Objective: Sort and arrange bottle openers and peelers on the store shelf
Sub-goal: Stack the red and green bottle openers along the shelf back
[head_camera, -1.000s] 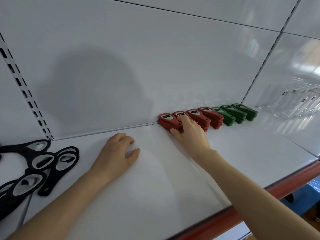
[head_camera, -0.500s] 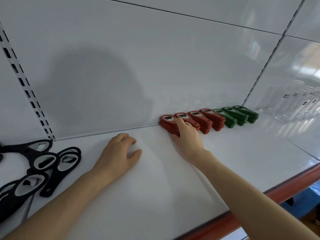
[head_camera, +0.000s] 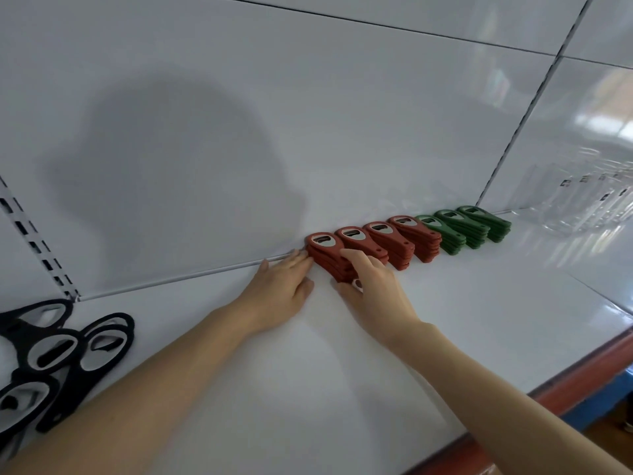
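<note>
Head view: the end stack of red bottle openers point(head_camera: 325, 256) lies on the glossy white shelf point(head_camera: 479, 323), against its back panel point(head_camera: 308, 132). The left hand point(head_camera: 277, 294) touches the stack's left side, fingers straight and together. The right hand point(head_camera: 375, 291) is curled over the stack's handle ends. The openers are judged light, stiff and slippery, so both flanks should be gripped. To the stack's right, green stacks point(head_camera: 472, 228) are ranged; well to its left, black openers point(head_camera: 61, 354) lie loose.

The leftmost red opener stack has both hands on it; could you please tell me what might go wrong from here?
1. Squeezed between the left hand and right hand, the leftmost red stack could splay apart.
2. A push rightward may knock the next red stack, close beside it.
</note>
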Demonstrator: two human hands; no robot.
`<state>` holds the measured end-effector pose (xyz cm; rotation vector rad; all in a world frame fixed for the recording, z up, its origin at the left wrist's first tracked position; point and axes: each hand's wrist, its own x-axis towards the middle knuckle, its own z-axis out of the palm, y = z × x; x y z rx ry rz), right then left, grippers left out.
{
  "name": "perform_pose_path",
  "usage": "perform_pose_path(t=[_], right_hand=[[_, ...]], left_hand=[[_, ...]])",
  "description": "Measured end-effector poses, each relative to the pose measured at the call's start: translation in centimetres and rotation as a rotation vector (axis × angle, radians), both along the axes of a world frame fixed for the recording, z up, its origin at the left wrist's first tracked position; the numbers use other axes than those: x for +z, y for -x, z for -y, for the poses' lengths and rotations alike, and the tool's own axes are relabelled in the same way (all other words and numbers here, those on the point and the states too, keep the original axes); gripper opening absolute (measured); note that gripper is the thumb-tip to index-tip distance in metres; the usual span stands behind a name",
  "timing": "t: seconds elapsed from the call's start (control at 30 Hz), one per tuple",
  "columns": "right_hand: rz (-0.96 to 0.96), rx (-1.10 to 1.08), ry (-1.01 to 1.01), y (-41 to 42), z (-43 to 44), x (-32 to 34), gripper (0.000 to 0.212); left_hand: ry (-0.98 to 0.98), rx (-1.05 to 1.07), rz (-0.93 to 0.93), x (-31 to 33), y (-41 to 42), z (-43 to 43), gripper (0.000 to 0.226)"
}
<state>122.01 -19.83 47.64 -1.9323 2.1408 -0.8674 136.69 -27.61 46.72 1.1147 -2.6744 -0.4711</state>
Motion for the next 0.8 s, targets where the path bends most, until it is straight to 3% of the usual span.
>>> perform_pose_path(t=[0.43,0.8], right_hand=[[0.061,0.016,0.023,0.35,0.74,0.0,0.036],[0.096,-0.013,0.056,0.18,0.78,0.1,0.025]], left_hand=[[0.02,0.014,0.094,-0.69,0.35,0.36,0.051],[0.022,0.015,0.012,-0.85,0.16,0.08,0.05]])
